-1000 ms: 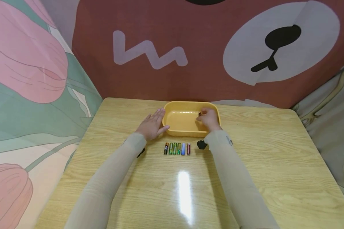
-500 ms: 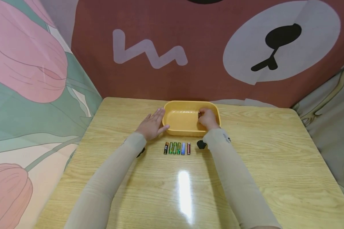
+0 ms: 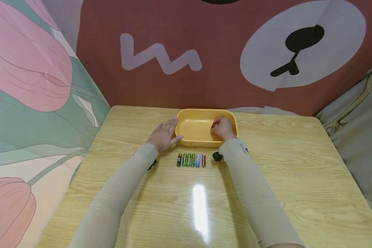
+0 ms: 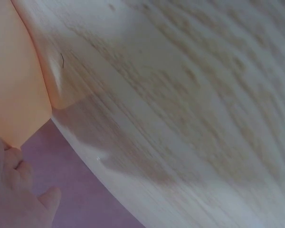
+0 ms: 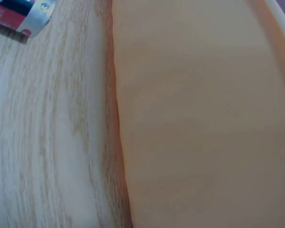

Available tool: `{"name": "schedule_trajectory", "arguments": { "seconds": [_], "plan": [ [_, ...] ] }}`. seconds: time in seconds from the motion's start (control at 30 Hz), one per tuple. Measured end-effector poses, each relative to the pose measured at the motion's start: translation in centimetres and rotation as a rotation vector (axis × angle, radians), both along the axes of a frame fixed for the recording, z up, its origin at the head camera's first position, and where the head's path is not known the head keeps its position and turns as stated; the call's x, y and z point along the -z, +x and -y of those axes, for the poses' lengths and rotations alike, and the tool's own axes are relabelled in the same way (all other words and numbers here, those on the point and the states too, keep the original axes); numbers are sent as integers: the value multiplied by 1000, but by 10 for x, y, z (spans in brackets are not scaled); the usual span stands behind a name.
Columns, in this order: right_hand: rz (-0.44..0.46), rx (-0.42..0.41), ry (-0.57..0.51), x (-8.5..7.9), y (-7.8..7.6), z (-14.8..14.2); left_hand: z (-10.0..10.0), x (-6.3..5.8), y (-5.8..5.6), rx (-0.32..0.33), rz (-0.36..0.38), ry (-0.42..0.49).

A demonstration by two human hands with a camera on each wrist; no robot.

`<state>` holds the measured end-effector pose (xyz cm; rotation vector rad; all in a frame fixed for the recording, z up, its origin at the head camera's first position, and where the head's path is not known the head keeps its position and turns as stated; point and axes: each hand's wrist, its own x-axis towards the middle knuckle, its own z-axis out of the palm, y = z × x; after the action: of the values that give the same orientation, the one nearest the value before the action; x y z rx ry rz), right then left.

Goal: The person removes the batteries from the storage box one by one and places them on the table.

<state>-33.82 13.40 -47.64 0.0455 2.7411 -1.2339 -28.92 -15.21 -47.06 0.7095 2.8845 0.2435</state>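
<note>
In the head view my right hand (image 3: 224, 129) reaches into the right side of a yellow plastic tray (image 3: 201, 143). It pinches a dark red battery (image 3: 213, 124) between thumb and fingers, close over the tray's floor. My left hand (image 3: 163, 137) lies with straight fingers against the tray's left end, thumb spread along the near corner. The left wrist view catches a bit of this left hand (image 4: 19, 194) beside the tray's wall (image 4: 14, 71). The tray's outer side (image 5: 194, 118) fills much of the right wrist view, where the right hand is out of sight.
Several batteries stand in a row before the tray on the wooden table (image 3: 161, 206): a black and orange one (image 3: 179, 160), green ones (image 3: 188, 160), a blue one (image 3: 197, 160) and a dark red one (image 3: 203, 160). A printed cloth (image 3: 173, 89) hangs behind the table.
My right hand has closed on the battery inside the tray and tilted it slightly, drawing it a little leftward. The left hand and the row of batteries have stayed put.
</note>
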Motion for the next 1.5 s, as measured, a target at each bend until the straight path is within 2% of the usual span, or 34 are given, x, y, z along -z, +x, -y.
{"name": "schedule_trajectory", "arguments": {
  "seconds": [0.27,0.6,0.87,1.3,1.5],
  "plan": [
    [-1,9,-66,0,2,0,0,0,1,0,-5,1],
    [-26,12,-69,-1,1,1,0,1,1,-4,-6,2],
    [-24,2,-120,-4,5,2,-1,0,1,-5,-3,0],
    [-176,-81,-208,-3,8,4,-1,0,0,5,-24,-12],
    [-240,-69,-270,-4,13,6,0,0,0,10,-24,-3]
  ]
}}
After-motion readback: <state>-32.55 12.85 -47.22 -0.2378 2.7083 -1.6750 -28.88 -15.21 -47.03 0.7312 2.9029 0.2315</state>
